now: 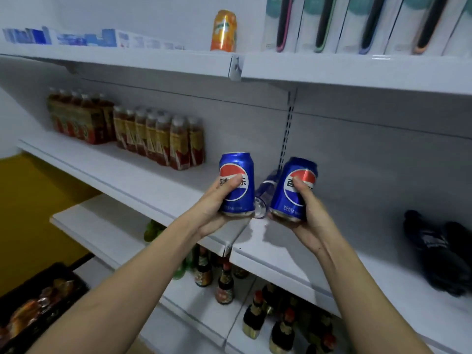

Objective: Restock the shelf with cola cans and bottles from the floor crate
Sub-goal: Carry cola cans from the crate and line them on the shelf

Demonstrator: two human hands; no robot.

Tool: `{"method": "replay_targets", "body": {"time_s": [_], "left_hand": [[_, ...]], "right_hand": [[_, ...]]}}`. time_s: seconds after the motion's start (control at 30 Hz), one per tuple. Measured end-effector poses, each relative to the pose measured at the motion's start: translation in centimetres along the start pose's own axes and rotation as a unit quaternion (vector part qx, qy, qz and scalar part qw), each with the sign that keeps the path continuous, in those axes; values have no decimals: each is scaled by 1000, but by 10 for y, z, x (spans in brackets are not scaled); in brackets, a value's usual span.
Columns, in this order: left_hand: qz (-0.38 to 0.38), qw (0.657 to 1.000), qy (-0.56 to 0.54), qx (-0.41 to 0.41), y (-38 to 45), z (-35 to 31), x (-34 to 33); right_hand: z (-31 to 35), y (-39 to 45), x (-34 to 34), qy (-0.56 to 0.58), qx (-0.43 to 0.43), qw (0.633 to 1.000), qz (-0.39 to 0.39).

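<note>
Gripping blue cans [237, 183] w/ L hand [217, 208] & R hand [310, 213]; toppled can [265, 192] between; tea bottles [163, 141] left.

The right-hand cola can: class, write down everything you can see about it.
The can is blue, seemingly metal, with a round red, white and blue logo, white characters across it and small white print lower down. Its silver bottom rim shows; its top is slightly blurred. It tilts, top leaning right, held above the middle shelf rather than standing on it. The right hand grips it from below, thumb across the logo. A clear object lies just behind it; contact is unclear.
</note>
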State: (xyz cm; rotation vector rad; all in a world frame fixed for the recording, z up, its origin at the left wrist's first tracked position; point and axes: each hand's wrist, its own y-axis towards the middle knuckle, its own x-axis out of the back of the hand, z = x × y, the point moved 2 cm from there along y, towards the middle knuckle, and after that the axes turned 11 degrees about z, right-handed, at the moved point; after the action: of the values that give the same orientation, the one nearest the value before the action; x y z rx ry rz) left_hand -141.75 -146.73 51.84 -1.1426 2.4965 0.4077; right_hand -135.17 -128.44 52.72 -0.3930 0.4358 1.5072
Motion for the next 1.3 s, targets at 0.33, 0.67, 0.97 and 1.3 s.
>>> {"method": "replay_targets", "body": {"time_s": [0.33, 0.67, 0.97, 1.3], "left_hand": [[25, 994, 103, -3, 83, -19, -24], [109, 921, 374, -6, 140, -12, -41], [132, 864, 486, 6, 183, 8, -41], [63, 782, 619, 17, 246, 28, -23]], "right_hand": [[29, 3, 29, -54, 93, 983, -152], [42, 15, 76, -298, 72, 931, -197], [47, 40, 116, -360, 58, 910, -196], [47, 102, 140, -442, 52, 871, -207]]}}
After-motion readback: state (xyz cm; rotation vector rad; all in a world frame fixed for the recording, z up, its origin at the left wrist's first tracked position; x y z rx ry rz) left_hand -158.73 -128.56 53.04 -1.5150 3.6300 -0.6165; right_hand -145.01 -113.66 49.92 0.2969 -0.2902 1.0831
